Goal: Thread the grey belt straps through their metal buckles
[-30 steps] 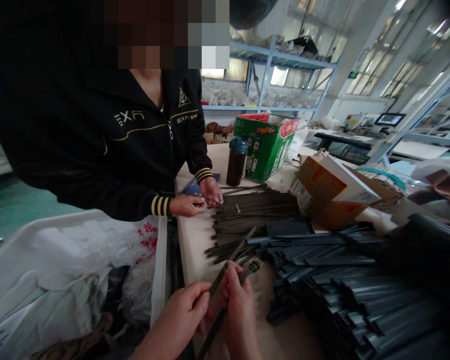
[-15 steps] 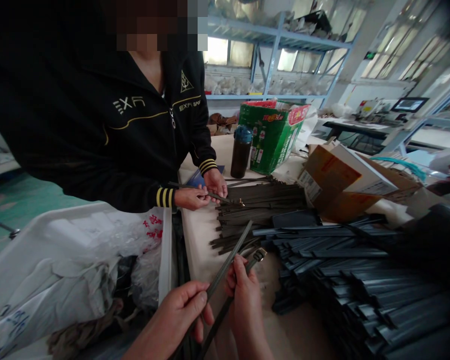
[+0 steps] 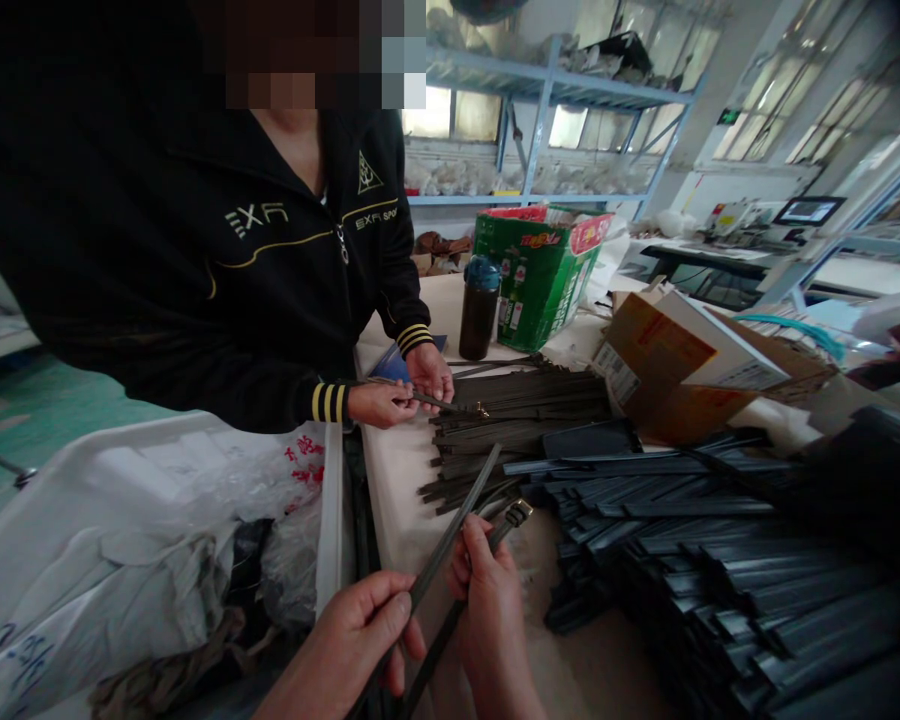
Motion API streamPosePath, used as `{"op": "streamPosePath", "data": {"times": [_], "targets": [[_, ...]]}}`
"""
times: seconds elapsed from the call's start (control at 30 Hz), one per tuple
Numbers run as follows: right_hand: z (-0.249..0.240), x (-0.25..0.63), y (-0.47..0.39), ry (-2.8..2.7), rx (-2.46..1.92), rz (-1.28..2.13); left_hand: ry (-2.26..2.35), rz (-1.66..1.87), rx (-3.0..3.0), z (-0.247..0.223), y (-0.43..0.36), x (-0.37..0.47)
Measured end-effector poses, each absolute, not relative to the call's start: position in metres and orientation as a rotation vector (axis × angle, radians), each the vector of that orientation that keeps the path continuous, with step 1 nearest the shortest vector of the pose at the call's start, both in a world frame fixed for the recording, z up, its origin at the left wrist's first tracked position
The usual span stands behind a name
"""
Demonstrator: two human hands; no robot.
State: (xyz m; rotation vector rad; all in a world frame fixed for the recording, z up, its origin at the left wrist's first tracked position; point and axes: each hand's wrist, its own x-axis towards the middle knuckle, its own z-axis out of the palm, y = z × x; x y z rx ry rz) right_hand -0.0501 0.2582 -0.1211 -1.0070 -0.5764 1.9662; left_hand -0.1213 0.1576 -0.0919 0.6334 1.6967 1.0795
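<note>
My left hand (image 3: 379,625) pinches a thin dark strap (image 3: 457,530), whose free end points up and away. Close beside it on the right, my right hand (image 3: 489,600) grips the strap near a gold-coloured buckle (image 3: 520,513). The lower part of the strap hangs down between and below my hands. Past them lies a row of dark straps (image 3: 525,400) on the pale table (image 3: 390,480). Across the table a person in a black jacket (image 3: 270,270) holds another buckled strap (image 3: 450,404) in both hands.
A large pile of black strips (image 3: 727,560) covers the right side. Behind stand a dark bottle (image 3: 480,310), a green box (image 3: 544,280) and an opened cardboard box (image 3: 660,360). At the left is a white bin (image 3: 332,510) with cloth and plastic bags.
The view has shifted slightly. My hands keep the same hold on the strap. The other person's strap has tilted a little between their fingers.
</note>
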Motion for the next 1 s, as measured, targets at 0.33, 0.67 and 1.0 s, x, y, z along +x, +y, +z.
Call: {"op": "streamPosePath", "data": {"times": [0.33,0.67,1.0], "targets": [[-0.126,-0.051,0.258,-0.597,-0.981,1.966,1.683,1.079,0.668,-0.099,0.161,-0.122],[-0.127,-0.052,0.258,-0.542,-1.026,1.982,1.543,1.176,0.723,-0.105,0.200,-0.120],[-0.126,-0.052,0.258,-0.544,-0.933,2.021,1.525,1.244,0.711,-0.102,0.219,-0.122]]}}
